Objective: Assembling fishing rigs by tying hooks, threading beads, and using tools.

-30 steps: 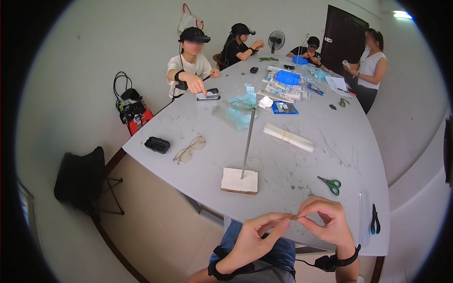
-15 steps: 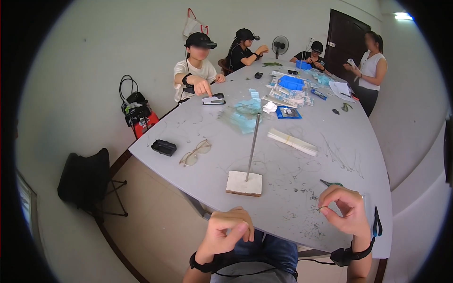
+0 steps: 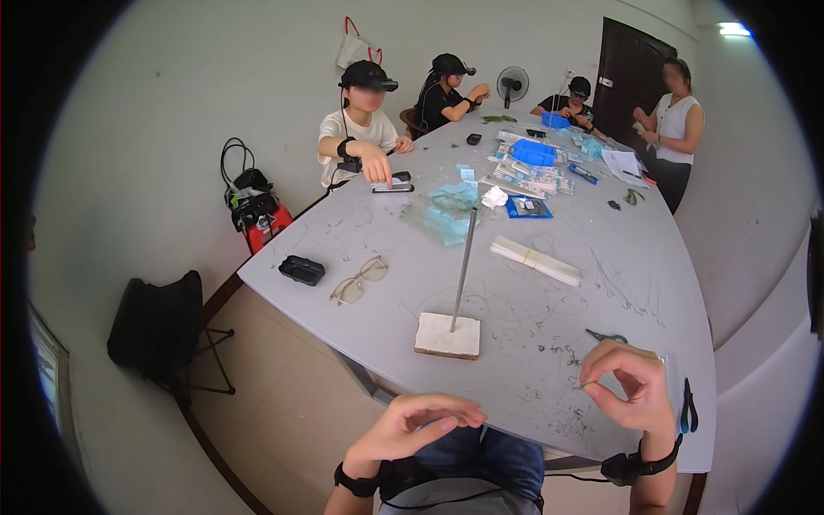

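My right hand [image 3: 631, 388] is raised over the near right of the table, thumb and forefinger pinched on a short thin strand [image 3: 581, 386]; its kind is too small to make out. Beneath and around it lie dark clippings [image 3: 562, 412] and green-handled scissors or snips [image 3: 606, 336], partly hidden by the hand. My left hand [image 3: 421, 425] hovers at the table's front edge, fingers stretched and thumb apart, holding nothing that I can see. Ahead of it, a metal rod [image 3: 464, 270] stands upright, leaning slightly, in a white block [image 3: 447, 336].
Blue-handled pliers [image 3: 688, 406] lie at the right edge. Farther back are glasses [image 3: 359, 281], a black case [image 3: 302, 270], a bundle of white strips [image 3: 535, 261], blue packaging [image 3: 442, 215] and a blue bin [image 3: 533, 153]. A co-worker's hand [image 3: 376, 163] presses a stapler [image 3: 394, 183].
My left hand has turned and its fingers have straightened out toward the right. My right hand keeps its pinch nearly in place. The co-worker's hand has pressed down on the stapler.
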Motion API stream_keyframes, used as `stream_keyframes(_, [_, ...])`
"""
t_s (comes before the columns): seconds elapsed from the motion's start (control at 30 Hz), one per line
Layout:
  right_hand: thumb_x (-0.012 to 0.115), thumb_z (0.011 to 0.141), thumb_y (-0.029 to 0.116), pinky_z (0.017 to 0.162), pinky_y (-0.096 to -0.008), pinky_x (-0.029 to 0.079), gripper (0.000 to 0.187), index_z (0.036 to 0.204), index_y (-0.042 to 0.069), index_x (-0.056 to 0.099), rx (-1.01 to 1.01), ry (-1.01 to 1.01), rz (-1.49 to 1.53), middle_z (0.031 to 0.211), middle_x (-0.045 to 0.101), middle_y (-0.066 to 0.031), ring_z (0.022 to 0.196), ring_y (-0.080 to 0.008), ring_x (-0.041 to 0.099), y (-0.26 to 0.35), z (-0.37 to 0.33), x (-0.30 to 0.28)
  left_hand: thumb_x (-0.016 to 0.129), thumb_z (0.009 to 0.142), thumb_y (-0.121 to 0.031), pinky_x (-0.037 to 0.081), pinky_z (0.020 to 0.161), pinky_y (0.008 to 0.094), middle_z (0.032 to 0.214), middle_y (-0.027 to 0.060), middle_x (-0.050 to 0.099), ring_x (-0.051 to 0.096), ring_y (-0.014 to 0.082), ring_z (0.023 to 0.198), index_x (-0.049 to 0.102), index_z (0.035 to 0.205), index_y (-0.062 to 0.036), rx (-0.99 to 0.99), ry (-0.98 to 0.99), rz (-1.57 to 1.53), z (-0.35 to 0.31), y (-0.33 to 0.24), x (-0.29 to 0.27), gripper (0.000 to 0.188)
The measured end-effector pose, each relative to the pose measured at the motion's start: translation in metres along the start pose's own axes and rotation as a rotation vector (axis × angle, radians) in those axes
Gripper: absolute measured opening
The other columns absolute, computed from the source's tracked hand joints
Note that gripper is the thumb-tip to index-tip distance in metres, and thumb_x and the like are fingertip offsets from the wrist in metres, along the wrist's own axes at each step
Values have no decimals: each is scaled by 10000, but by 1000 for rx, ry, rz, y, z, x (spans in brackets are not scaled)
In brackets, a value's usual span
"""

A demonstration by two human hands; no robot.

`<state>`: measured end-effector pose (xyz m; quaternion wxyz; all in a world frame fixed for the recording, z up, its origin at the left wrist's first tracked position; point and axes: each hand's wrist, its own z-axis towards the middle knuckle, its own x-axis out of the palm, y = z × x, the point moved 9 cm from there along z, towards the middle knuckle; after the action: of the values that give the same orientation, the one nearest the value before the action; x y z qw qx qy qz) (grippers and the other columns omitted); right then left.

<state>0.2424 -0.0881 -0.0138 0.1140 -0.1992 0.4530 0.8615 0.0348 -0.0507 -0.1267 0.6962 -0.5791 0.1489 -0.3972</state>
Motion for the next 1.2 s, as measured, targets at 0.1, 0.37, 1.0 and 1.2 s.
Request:
stream_keyframes(0.1, [700,697,-100,669,-267,473,174,804,10,618,-12,39,-45,786,629,-69,739,-180,606,5,3,2,541,934,-17,459,904,292,1166,102,638,609,177,1033,604,1181,-7,46,-131,-12,3,-5,-18,255])
stream_keyframes(0.37, [725,732,-19,642,-294,489,151,838,51,643,-14,204,-116,819,615,-62,720,-229,598,19,6,46,572,931,-47,455,858,269,1031,67,673,602,127,936,642,1098,-17,90,-137,272,16,-10,21,184])
stream_keyframes(1.0, [732,725,-20,604,-290,472,132,838,32,687,-134,122,-160,818,612,-57,717,-211,592,22,7,52,615,882,44,470,833,264,923,70,678,621,127,901,669,966,28,53,-100,5,22,0,38,101])
stream_keyframes(1.2, [740,706,-24,576,-289,463,136,823,26,690,-81,39,-156,772,602,-67,682,-201,587,11,1,43,600,896,25,473,818,268,911,85,688,615,127,886,677,945,41,14,-266,-73,18,4,28,93])
